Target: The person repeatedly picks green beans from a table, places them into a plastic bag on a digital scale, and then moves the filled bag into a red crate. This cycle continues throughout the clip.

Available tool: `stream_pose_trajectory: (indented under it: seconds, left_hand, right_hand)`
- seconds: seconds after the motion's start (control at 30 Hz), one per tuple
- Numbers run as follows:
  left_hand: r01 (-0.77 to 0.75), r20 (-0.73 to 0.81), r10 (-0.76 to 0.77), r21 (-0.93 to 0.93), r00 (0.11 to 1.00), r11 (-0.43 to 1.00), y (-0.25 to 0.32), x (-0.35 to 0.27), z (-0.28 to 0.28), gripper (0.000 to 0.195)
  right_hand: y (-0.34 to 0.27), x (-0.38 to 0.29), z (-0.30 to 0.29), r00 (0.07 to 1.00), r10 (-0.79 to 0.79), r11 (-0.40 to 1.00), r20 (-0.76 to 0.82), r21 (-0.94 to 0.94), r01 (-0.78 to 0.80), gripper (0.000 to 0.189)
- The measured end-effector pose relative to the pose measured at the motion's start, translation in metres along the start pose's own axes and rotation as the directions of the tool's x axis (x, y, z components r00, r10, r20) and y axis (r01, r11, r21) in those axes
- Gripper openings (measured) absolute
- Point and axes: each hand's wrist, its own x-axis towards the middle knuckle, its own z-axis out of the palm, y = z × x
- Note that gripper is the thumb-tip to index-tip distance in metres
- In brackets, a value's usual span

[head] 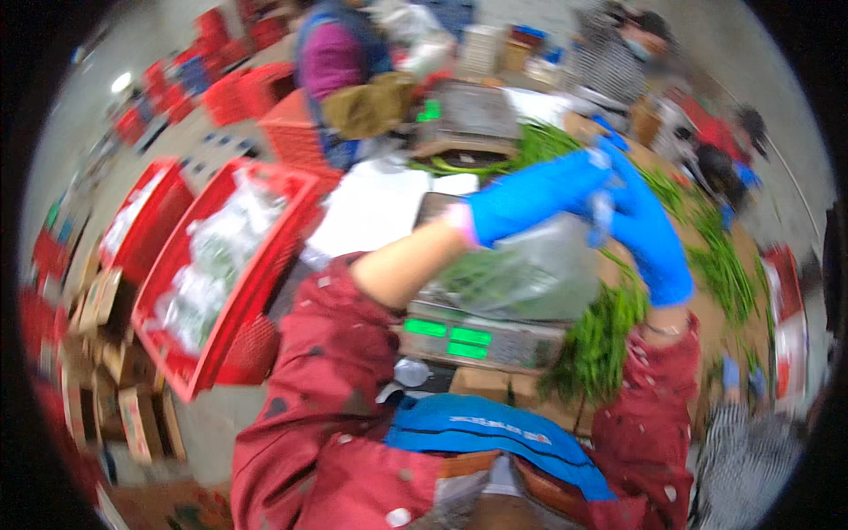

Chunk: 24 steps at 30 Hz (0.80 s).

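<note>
Both my hands wear blue gloves and meet at the gathered top of a clear plastic bag (pixel 523 271) of green vegetables. My left hand (pixel 536 195) reaches across from the left with its fingers at the plastic. From the right, my right hand (pixel 649 232) grips the bag's neck; motion blur hides the exact finger positions. Beneath the bag is a digital scale (pixel 490 344) with lit green displays. Loose leafy green stalks (pixel 599 344) lie beside the scale, under my right forearm. White sheets (pixel 371 205) lie beyond my left forearm.
A red crate (pixel 218 278) of filled plastic bags stands at left, with another red crate (pixel 142 222) behind it. More greens (pixel 722 265) lie on the brown table (pixel 705 331). A second scale (pixel 467 119) stands ahead. Several people work around the table; cardboard boxes (pixel 142 424) lie lower left.
</note>
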Motion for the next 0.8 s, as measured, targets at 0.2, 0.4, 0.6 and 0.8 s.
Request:
stream_pose_trajectory:
  seconds: [0.2, 0.4, 0.6, 0.8]
  left_hand:
    - [-0.37, 0.364, 0.104, 0.928, 0.926, 0.05, -0.017, -0.066, 0.025, 0.031]
    - [-0.155, 0.03, 0.659, 0.979, 0.751, 0.132, -0.023, -0.086, 0.001, 0.043]
    - [0.177, -0.382, 0.377, 0.861, 0.844, 0.476, 0.042, -0.132, -0.05, 0.045]
    - [0.576, -0.62, 0.607, 0.759, 0.497, 0.304, 0.17, -0.29, -0.141, 0.031]
  right_hand:
    - [0.063, 0.04, -0.043, 0.973, 0.029, 0.814, -0.228, -0.56, -0.155, 0.05]
    - [0.002, 0.056, 0.016, 1.0, -0.024, 0.982, -0.012, -0.189, 0.021, 0.037]
    - [-0.097, 0.041, 0.149, 0.822, -0.463, 0.85, 0.331, -0.095, 0.517, 0.041]
    - [-0.09, 0.058, 0.176, 0.77, -0.595, 0.776, 0.232, -0.083, 0.625, 0.046]
